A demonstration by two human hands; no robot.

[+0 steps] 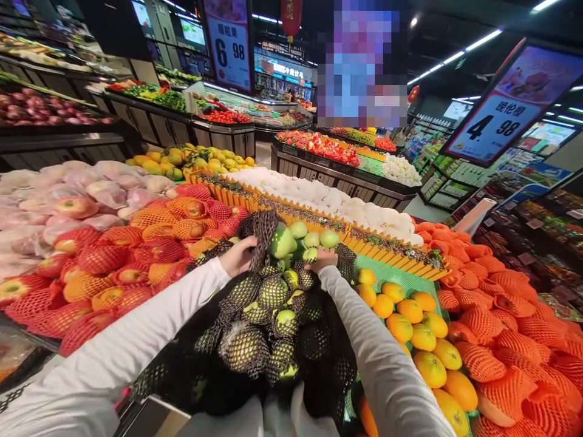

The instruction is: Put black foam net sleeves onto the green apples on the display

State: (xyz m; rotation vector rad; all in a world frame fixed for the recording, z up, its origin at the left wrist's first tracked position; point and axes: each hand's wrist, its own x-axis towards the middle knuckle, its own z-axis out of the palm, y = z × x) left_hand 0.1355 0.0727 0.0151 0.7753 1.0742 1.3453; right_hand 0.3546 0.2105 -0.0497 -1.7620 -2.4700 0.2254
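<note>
At the back of a heap of green, apple-like fruit, my left hand (240, 255) is closed on a dark foam net sleeve (264, 240) that stands up beside several bare green fruits (283, 241). My right hand (322, 259) lies across from it, fingers curled around a bare green fruit (311, 255); its fingertips are partly hidden. Another bare fruit (329, 238) rests just behind that hand. Below and between my forearms lie many green fruits in black foam nets (273, 291), some with their skin showing through at the top.
Apples in red and orange nets (157, 252) and wrapped pale fruit (68, 188) spread to the left. Oranges (423, 337) and fruit in orange foam nets (514, 328) lie on the right. A yellow fence-like divider (382, 249) runs behind, with white-wrapped fruit (319, 197) beyond. Price screens (510, 103) hang overhead.
</note>
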